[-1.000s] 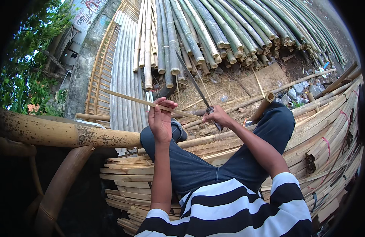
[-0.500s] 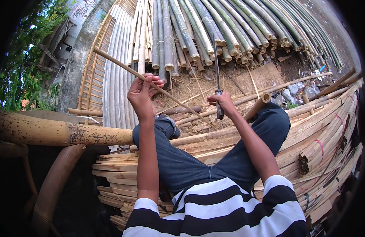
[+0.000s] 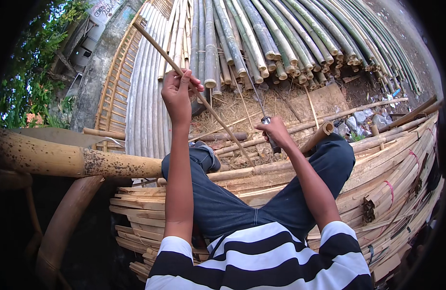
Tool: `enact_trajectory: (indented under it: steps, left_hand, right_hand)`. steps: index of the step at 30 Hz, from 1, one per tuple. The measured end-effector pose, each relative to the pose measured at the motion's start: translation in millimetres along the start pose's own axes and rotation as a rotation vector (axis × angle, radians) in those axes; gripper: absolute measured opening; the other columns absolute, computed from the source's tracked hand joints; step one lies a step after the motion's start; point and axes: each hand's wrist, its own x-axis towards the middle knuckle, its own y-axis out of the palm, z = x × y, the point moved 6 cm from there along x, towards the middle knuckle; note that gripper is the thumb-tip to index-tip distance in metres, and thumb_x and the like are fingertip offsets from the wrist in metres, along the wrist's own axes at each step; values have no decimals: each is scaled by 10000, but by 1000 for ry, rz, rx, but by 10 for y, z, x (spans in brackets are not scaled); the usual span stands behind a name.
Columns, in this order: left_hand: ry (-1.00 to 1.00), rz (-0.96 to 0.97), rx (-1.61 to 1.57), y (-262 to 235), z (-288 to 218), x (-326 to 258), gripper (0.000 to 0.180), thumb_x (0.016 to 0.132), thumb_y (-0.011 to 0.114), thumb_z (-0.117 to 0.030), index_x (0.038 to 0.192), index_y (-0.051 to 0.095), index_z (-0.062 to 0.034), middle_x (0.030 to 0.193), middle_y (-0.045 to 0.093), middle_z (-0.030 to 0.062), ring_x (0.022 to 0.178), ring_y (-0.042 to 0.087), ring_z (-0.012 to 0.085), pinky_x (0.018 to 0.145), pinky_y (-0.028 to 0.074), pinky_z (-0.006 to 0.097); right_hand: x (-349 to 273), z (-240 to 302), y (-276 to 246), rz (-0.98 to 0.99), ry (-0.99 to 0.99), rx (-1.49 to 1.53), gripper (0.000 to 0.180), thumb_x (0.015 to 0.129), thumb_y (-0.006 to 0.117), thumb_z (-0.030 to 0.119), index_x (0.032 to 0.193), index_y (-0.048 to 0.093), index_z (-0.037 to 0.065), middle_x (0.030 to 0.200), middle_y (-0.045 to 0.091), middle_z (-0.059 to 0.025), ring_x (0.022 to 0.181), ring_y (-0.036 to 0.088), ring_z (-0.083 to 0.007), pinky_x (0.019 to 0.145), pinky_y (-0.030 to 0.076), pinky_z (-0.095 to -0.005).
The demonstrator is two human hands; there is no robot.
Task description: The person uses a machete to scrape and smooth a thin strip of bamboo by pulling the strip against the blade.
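A long, thin bamboo stick (image 3: 211, 110) slants across the view, its upper end at the back left and its lower end between my knees. My left hand (image 3: 178, 96) is closed on it, pinching it near the middle between thumb and fingers. In my right hand (image 3: 275, 131) is the dark handle of a long knife (image 3: 258, 99), whose narrow blade points away and slightly left. Blade and stick are apart. Both hands are raised in front of my bent knees.
Large bamboo poles (image 3: 269, 43) lie stacked ahead, cut ends toward me. Split bamboo strips (image 3: 377, 179) are piled beneath and to my right. A thick spotted bamboo pole (image 3: 39, 154) crosses at left. A bamboo ladder-like frame (image 3: 114, 92) leans near corrugated sheeting (image 3: 145, 82).
The stick now stands steeper, its upper end higher and further right, its lower end shifted left. The knife's blade has swung from nearly straight ahead to tilting left.
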Motion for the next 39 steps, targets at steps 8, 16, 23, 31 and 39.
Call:
enact_trajectory:
  steps: [8,16,23,31,39]
  left_hand:
    - [32,176,-460,83,209,180,419,995,393,-438,851,461,-51,582,465,66,517,495,178,571,479,348]
    - [-144,344,-688,151,144,539,432,943,488,-498,743,377,-131,555,240,-58,450,204,53,413,180,222]
    - [-114,151,-538,120,262,513,430,959,473,-483,728,350,-141,561,238,-64,442,214,41,397,167,213]
    - [-164,192,-328,351,1131,-137,433,977,432,-478,731,370,-127,557,280,-46,445,279,53,407,236,225]
    - [-173,102,-442,190,1556,-839,412,1005,407,-406,741,389,-91,613,284,-60,510,277,35,456,231,214]
  right_hand:
    - [-903,346,155,92,42,8,244,799,721,178,795,543,10,580,536,-29,467,528,-110,424,416,-268]
    - [-1741,-505,482,-4,206,32,173,829,665,101,849,505,36,608,547,-31,448,533,-102,395,420,-246]
    - [-1820,-548,527,-155,298,137,180,861,622,144,903,475,49,581,503,-22,408,481,-112,367,402,-263]
    - [-1552,234,763,-24,108,110,205,820,654,145,859,489,31,592,527,-35,451,511,-110,401,417,-273]
    - [-1319,104,688,-34,151,176,154,818,632,112,824,484,69,568,478,1,424,466,-90,375,373,-246]
